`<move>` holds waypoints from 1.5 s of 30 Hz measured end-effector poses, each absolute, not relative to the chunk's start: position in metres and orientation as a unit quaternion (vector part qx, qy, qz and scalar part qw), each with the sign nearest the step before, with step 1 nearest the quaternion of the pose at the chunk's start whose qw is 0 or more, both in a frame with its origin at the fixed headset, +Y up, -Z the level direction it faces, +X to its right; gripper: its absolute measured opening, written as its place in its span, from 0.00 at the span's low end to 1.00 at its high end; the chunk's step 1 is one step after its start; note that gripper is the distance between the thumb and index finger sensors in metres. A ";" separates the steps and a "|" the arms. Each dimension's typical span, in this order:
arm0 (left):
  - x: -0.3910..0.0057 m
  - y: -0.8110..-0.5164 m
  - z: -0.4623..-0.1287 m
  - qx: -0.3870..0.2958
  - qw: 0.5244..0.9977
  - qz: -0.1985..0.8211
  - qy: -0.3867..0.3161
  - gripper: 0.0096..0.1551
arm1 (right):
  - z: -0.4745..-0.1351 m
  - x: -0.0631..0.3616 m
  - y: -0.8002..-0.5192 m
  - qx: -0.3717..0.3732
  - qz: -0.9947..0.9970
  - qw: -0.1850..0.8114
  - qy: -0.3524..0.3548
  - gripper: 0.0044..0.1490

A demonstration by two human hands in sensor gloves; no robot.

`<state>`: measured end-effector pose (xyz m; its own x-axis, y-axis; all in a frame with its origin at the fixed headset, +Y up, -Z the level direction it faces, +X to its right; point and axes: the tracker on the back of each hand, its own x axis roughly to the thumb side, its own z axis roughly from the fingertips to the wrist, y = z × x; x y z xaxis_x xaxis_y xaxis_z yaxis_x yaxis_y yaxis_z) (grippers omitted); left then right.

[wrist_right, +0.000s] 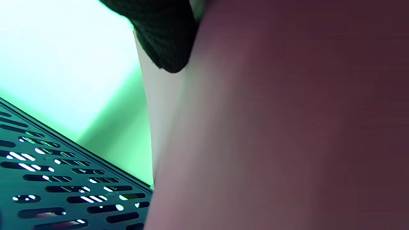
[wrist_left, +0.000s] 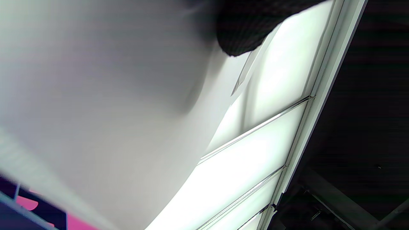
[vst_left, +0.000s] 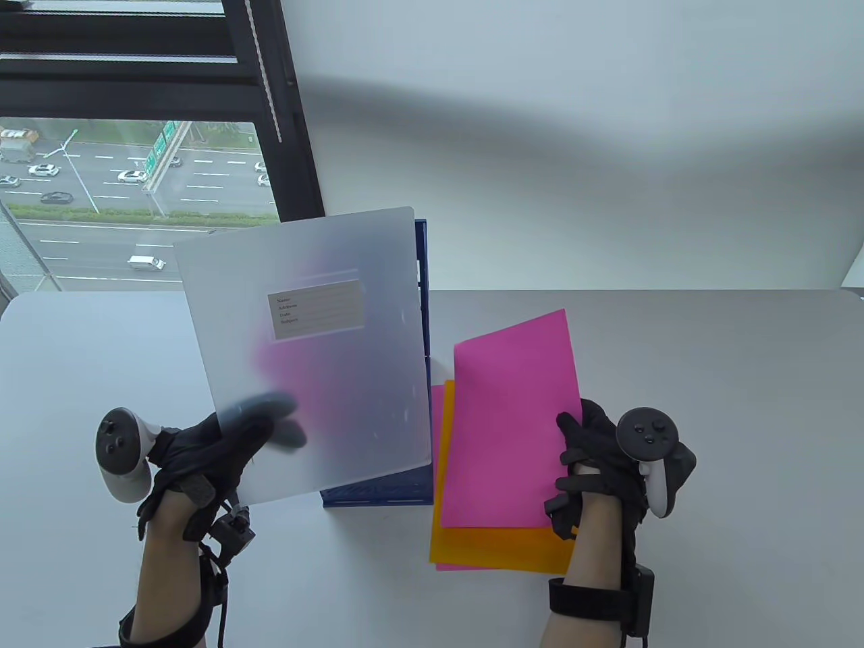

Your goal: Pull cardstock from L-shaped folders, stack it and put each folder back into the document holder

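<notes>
The grey table point(vst_left: 709, 405) fills the lower half of the frame, with a window point(vst_left: 135, 175) at upper left. Just left of centre you hold a frosted translucent folder point(vst_left: 304, 351) raised above the table, a pale label point(vst_left: 316, 317) on its face and a pink tint showing through it. Behind its right edge stands the blue document holder point(vst_left: 378, 491), its slotted wall filling the lower left of the right wrist view. Right of centre you hold a pink cardstock sheet point(vst_left: 513, 418), lifted over an orange sheet point(vst_left: 499, 547) that lies on the table. Your left hand point(vst_left: 202, 459), at lower left, pinches the folder's lower left corner, fingers seen through the plastic. Your right hand point(vst_left: 601, 452), at lower right, grips the pink sheet's right edge
</notes>
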<state>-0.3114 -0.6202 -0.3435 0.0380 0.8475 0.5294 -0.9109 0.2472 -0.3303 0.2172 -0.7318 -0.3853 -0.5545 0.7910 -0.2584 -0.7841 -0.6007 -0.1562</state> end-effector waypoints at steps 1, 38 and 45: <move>-0.311 -0.620 -0.344 0.049 0.719 0.612 -0.327 0.26 | -0.387 0.216 -0.737 -0.154 0.882 0.444 0.005 0.29; -0.285 -0.617 -0.342 0.030 0.713 0.601 -0.360 0.26 | -0.345 0.094 -0.611 0.159 0.761 0.622 -0.092 0.39; -0.284 -0.616 -0.338 0.097 0.721 0.602 -0.329 0.33 | -0.348 0.093 -0.611 0.169 0.757 0.621 -0.110 0.25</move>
